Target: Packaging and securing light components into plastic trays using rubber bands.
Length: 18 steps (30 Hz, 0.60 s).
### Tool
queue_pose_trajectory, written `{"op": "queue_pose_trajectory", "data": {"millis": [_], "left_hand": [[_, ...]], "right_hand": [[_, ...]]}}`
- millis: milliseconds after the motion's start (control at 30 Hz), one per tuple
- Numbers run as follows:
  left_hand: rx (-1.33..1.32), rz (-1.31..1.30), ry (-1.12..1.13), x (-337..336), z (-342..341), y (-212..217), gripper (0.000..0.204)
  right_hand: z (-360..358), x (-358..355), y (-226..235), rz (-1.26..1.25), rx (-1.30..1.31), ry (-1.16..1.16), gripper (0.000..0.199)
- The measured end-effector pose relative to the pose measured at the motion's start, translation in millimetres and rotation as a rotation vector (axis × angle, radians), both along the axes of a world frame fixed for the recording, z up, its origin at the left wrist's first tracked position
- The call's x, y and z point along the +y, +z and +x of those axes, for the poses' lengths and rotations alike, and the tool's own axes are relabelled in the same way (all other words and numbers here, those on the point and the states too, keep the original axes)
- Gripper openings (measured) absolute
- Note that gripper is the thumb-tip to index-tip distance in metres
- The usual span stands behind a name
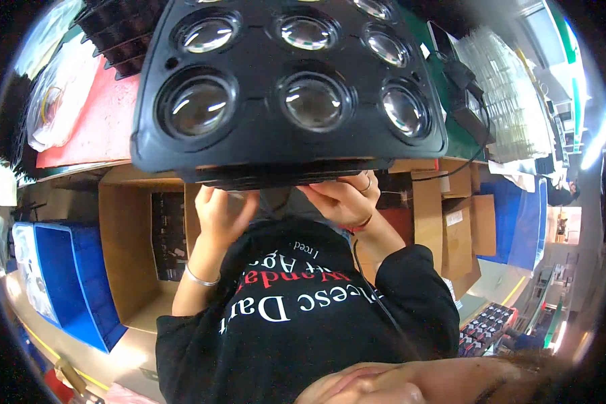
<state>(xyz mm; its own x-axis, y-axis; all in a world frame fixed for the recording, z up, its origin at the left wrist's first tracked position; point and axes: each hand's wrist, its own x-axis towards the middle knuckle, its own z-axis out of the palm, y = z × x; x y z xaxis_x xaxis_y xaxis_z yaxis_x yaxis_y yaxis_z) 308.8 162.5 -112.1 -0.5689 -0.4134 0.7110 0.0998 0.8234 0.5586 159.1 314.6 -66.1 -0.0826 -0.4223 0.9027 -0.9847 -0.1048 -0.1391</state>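
A black tray (256,149) with rows of round wells fills the upper middle, close to the camera. Clear round lenses (314,101) sit in its wells. Further dark layers show beneath its near edge, like a stack of trays. My left hand (223,214) is closed at the underside of that edge on the left, its fingertips hidden by the tray. To its right, my right hand (345,200), with a ring on one finger, grips the same edge from below, fingers bent and partly covered.
Left are an open cardboard box (131,269) and a blue bin (81,283). More black trays (118,34) and a clear plastic bag (64,94) lie on a red surface. Right are stacked clear trays (508,94), a black cabled device (466,101), cartons (459,236) and another blue bin (512,219).
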Motion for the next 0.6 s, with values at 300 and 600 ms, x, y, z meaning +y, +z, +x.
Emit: {"op": "queue_pose_trajectory", "data": {"millis": [300, 600], "left_hand": [[0.144, -0.072, -0.060, 12, 11, 14, 0.028], [-0.009, 0.000, 0.003, 27, 13, 43, 0.025]], "right_hand": [[1, 3, -3, 0.030, -0.089, 0.026, 0.029], [3, 5, -7, 0.052, -0.142, -0.007, 0.029]]}}
